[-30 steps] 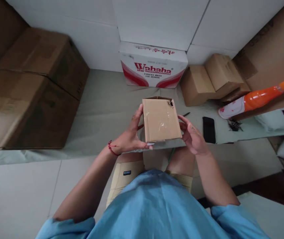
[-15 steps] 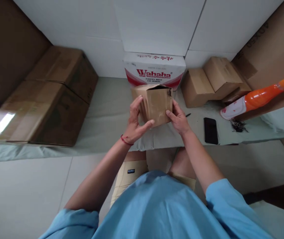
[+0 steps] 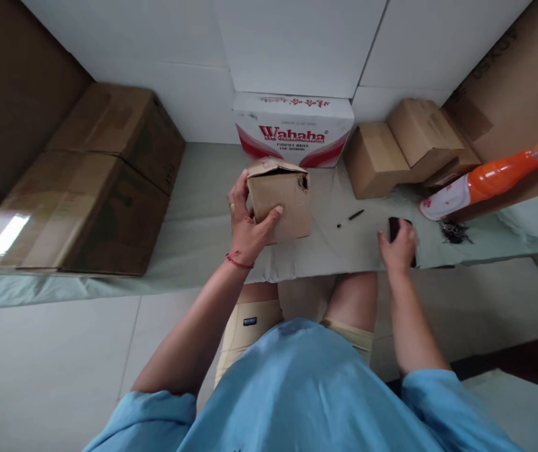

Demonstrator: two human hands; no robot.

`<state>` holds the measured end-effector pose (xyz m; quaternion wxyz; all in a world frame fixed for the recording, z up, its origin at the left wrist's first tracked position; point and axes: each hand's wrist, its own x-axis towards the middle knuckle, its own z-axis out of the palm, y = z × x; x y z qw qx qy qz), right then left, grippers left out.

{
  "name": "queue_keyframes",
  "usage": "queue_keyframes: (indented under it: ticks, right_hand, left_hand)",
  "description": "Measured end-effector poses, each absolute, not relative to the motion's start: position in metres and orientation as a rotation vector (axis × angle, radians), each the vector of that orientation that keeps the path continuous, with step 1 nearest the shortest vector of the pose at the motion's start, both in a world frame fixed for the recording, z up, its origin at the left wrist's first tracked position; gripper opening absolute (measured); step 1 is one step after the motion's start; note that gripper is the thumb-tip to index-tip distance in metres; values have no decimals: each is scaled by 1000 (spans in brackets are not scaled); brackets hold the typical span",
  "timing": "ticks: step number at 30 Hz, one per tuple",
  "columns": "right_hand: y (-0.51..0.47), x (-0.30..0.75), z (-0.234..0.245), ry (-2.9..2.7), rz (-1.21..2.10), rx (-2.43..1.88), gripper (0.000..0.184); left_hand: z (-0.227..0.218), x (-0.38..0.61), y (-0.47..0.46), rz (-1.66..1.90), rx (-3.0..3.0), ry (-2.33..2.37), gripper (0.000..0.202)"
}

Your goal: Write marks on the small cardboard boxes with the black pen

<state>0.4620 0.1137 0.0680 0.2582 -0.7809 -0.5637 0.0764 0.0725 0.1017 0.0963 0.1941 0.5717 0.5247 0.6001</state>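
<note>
A small brown cardboard box [image 3: 287, 207], with a torn, dark-edged hole at its upper right corner, is held tilted above the cloth-covered table. My left hand [image 3: 252, 220] grips its left side, thumb across the near face and the other fingers behind, partly hidden. Farther right, my right hand [image 3: 399, 246] is on a black smartphone [image 3: 393, 228] at the table's front edge, thumb on its left side and fingers on its right. The hand covers much of the phone. Between the two hands a dark pen [image 3: 351, 218] lies on the cloth.
Behind the small box stands a white and red Wahaha carton [image 3: 292, 135]. Large taped cartons [image 3: 85, 201] fill the left side. At the right are smaller brown boxes [image 3: 376, 160], an orange bottle [image 3: 489, 182], keys [image 3: 456, 232] and white plastic packaging [image 3: 532, 220].
My right hand has left the box and moved right onto the smartphone. My left hand has closed on the box, which has shifted slightly left. The pen is now fully visible.
</note>
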Motion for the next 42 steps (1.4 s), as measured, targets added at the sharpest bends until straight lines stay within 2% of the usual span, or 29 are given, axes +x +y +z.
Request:
queue_keyframes:
  ticks: [3, 5, 7, 14, 22, 26, 29, 35, 42]
  right_hand:
    - [97, 513, 56, -1400, 117, -2450, 106]
    - [86, 529, 49, -1404, 227, -2574, 116]
    - [78, 532, 43, -1426, 288, -2623, 112]
    - [86, 527, 41, -1385, 166, -2666, 91]
    - [96, 533, 55, -1338, 355, -2723, 103]
    - [82, 529, 58, -1285, 433, -2696, 102]
    - [69, 523, 60, -1291, 495, -2561, 97]
    - [48, 464, 81, -1346, 749, -1947, 96]
    - [34, 343, 127, -1562, 566, -1530, 90]
  left_hand:
    - [97, 77, 98, 1648, 1591, 1427, 102]
    - [97, 80, 97, 1644, 1585, 1401, 102]
    - [97, 83, 97, 1656, 1576, 1370, 102]
    - [96, 85, 96, 1619, 1564, 1365, 103]
    - [98, 92, 93, 1631, 1530, 1394, 99]
    - [97, 93, 97, 1625, 1561, 1438, 99]
    - [96, 90, 99, 1637, 1574, 1435, 98]
    - [96, 87, 102, 1656, 1581, 1443, 97]
    - [98, 94, 104, 1649, 1577, 1442, 97]
